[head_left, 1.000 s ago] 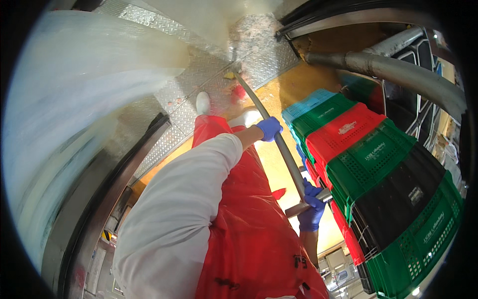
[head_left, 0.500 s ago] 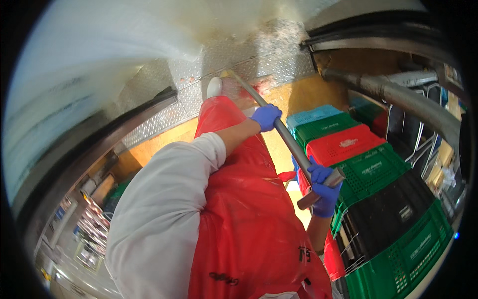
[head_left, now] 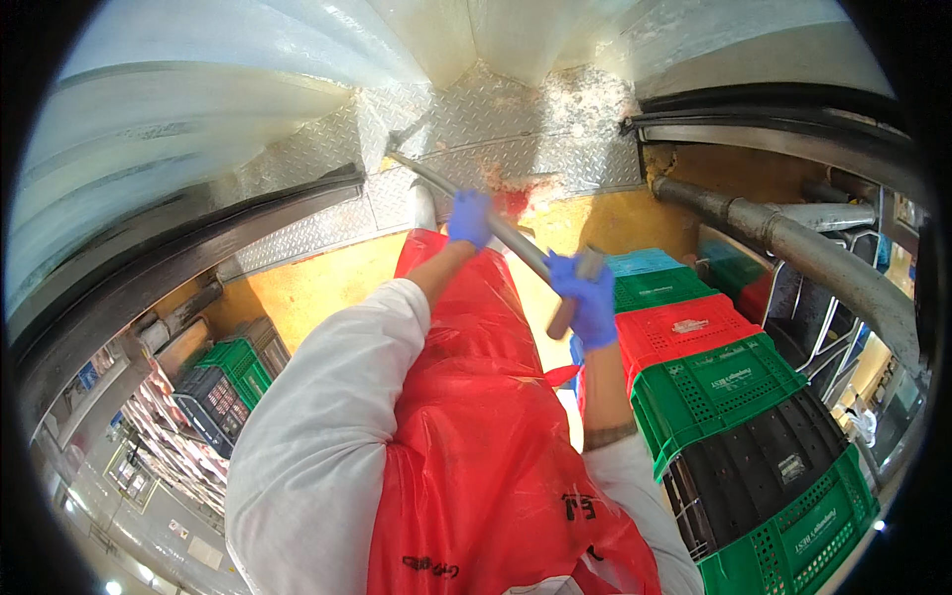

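Note:
A long grey metal pole with a T-shaped handle (head_left: 516, 241) slants from my body down to the floor ahead. My left hand (head_left: 470, 219) is closed around its shaft. My right hand (head_left: 587, 299) grips the T end, with the crossbar sticking out above and below the fingers. Both hands wear blue-purple gloves. The pole's far tip is near the metal tread-plate floor (head_left: 466, 154); I cannot make out what kind of head it has. A red smear (head_left: 513, 201) and pale crumbly bits (head_left: 585, 104) lie on that floor.
Stacked green, red and black crates (head_left: 706, 369) stand close on my right. Beyond them runs a thick grey pipe (head_left: 793, 233). Cloudy plastic strip curtains (head_left: 228, 129) hang ahead and left, beside a dark door rail (head_left: 188, 243). More crates (head_left: 238, 369) stand at far left.
Both hands have moved left with the pole, and its far tip has swung left across the tread plate. My right hand has also moved forward, away from the crates. The view has shifted slightly.

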`<state>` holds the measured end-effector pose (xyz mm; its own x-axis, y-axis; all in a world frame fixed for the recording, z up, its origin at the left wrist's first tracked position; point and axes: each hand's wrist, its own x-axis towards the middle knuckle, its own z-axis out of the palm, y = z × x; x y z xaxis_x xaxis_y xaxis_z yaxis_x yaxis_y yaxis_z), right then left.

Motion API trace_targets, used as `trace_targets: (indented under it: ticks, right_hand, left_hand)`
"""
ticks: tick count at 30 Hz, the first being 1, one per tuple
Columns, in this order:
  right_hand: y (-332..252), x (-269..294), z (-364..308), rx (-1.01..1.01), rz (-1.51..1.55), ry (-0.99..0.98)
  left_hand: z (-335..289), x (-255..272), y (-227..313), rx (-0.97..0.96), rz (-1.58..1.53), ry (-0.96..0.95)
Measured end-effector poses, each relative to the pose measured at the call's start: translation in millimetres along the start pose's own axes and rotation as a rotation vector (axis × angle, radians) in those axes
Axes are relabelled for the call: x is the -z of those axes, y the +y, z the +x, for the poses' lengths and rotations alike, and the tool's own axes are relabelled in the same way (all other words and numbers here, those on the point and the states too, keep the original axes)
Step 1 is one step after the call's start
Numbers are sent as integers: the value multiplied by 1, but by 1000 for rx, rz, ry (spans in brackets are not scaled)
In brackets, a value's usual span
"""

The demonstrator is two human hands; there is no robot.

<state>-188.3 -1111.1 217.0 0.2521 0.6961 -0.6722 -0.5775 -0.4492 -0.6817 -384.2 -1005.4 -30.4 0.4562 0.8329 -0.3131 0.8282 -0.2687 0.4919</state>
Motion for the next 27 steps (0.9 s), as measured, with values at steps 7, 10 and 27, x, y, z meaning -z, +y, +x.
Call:
trace_targets:
  ticks: [7,10,27]
  right_hand:
    - [-26,54,-137,187,-24,196]
    - [-41,35,-164,217,17,369]
    - [-263,-136,-41,587,-42,302]
  left_hand:
    - [-47,-40,126,-461,-215,-304]
    - [-45,-44,152,-593,-342,-362]
    - [134,203,208,-757,-618,-270]
